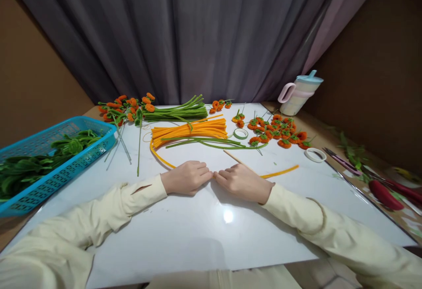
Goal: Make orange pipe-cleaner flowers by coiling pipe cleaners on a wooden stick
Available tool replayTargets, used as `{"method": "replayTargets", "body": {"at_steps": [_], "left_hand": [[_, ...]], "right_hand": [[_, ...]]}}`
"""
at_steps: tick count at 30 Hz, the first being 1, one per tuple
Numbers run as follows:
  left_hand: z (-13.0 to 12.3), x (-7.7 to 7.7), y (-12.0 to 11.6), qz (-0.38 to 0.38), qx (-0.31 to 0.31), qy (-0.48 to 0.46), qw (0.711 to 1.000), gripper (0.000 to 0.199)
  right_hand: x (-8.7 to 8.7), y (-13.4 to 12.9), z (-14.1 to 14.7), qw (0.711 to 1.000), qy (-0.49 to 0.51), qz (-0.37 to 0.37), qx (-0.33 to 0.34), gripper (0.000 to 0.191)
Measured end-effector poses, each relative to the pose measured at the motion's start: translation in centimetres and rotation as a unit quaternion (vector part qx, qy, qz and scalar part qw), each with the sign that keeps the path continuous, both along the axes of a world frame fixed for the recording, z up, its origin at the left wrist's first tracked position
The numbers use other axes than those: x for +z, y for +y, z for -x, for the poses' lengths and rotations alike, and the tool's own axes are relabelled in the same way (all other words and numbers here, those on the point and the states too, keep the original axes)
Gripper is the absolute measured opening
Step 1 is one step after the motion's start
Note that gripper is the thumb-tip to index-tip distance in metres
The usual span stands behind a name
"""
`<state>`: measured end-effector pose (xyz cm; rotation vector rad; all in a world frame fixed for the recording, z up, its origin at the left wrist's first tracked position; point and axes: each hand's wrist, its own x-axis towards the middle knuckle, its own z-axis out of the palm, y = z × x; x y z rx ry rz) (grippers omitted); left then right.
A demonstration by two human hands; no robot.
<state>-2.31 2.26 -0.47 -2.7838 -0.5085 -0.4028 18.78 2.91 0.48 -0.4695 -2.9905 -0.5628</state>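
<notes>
My left hand (189,177) and my right hand (243,182) meet over the middle of the white tabletop, fingers closed in a pinch with the fingertips almost touching. Between them they hold an orange pipe cleaner (280,171); one end sticks out past my right wrist, and a further orange length curves out from behind my left hand. A thin wooden stick (238,158) slants up from behind my right hand; whether that hand grips it is hidden. Just beyond lie a bundle of orange pipe cleaners (194,130) and several loose green pipe cleaners (214,142).
A blue basket (89,148) of green leaves stands left. Green pipe cleaners (180,112) and orange flowers (120,107) lie at the back. More orange flower heads (273,127), green tape (240,133), white tape (315,155), pliers (343,161) and a tumbler (300,93) are right.
</notes>
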Motion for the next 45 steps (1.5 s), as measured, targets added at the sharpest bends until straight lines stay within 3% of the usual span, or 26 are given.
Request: {"method": "replayTargets", "body": {"at_steps": [11, 23, 45], "left_hand": [[0.0, 0.1, 0.0, 0.014, 0.025, -0.004, 1.000, 0.014], [-0.1, 0.1, 0.0, 0.035, 0.036, 0.006, 0.999, 0.017], [0.0, 0.0, -0.1, 0.064, 0.060, -0.025, 0.996, 0.021]], "right_hand": [[0.4, -0.6, 0.2, 0.997, -0.040, -0.056, -0.016, 0.018], [-0.9, 0.3, 0.2, 0.997, 0.011, -0.069, 0.030, 0.018], [-1.1, 1.4, -0.1, 0.995, 0.090, 0.026, 0.028, 0.023]]}}
